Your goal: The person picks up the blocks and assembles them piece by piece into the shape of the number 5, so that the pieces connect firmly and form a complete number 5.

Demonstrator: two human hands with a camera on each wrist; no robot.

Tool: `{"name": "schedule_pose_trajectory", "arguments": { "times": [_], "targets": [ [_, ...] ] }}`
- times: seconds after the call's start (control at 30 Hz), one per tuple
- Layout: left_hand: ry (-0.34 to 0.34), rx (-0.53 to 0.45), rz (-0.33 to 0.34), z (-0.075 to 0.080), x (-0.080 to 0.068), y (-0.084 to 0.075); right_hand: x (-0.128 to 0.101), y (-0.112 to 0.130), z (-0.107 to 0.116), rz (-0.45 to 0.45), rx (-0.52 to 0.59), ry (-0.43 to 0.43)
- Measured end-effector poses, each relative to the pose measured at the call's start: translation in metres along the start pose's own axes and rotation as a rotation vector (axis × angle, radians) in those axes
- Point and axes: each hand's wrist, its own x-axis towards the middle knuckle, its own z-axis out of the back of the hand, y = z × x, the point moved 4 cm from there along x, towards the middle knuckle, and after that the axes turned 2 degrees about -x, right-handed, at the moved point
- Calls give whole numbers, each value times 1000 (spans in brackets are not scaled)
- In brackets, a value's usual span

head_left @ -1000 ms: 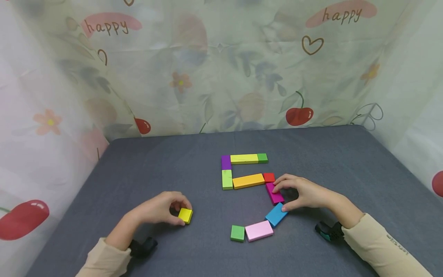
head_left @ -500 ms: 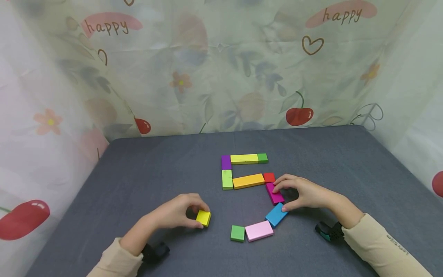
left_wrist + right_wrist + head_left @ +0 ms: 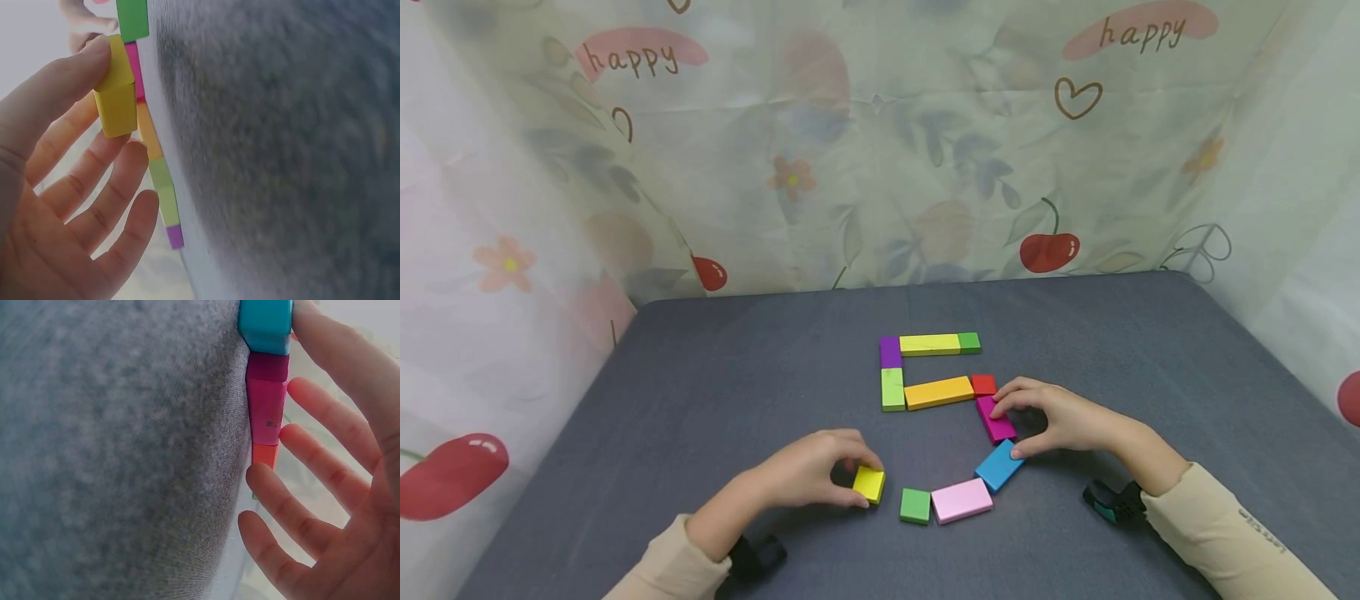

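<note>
My left hand (image 3: 859, 477) pinches a small yellow block (image 3: 870, 484) on the grey table, just left of a green square block (image 3: 915, 505). In the left wrist view the thumb and fingers of that hand (image 3: 115, 109) clasp the yellow block (image 3: 119, 81). My right hand (image 3: 1007, 431) arches over a magenta block (image 3: 995, 419), fingertips on its far end and thumb on a slanted blue block (image 3: 998, 465). The right wrist view shows relaxed fingers (image 3: 312, 406) beside the magenta block (image 3: 267, 403) and the blue block (image 3: 265, 322).
Purple (image 3: 890, 352), long yellow (image 3: 928, 343), dark green (image 3: 969, 342), light green (image 3: 892, 388), orange (image 3: 938, 392) and red (image 3: 982, 384) blocks lie in joined rows. A pink block (image 3: 962, 499) touches the green square. Printed curtains (image 3: 880, 150) wall the table (image 3: 715, 375) on three sides.
My left hand has moved the yellow block to the right, from the table's left half to just beside the green square. The right hand has stayed where it was.
</note>
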Motion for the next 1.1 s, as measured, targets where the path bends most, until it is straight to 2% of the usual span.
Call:
{"name": "schedule_pose_trajectory", "arguments": {
  "times": [0.37,0.6,1.1],
  "targets": [
    [28,42,-7,-6,8,-9,0,-1,0,3,4,-1],
    [32,88,-36,-9,12,-12,0,-1,-1,6,4,-2],
    [77,110,-9,-12,17,-16,1,-2,-1,2,9,-1]
  ]
}}
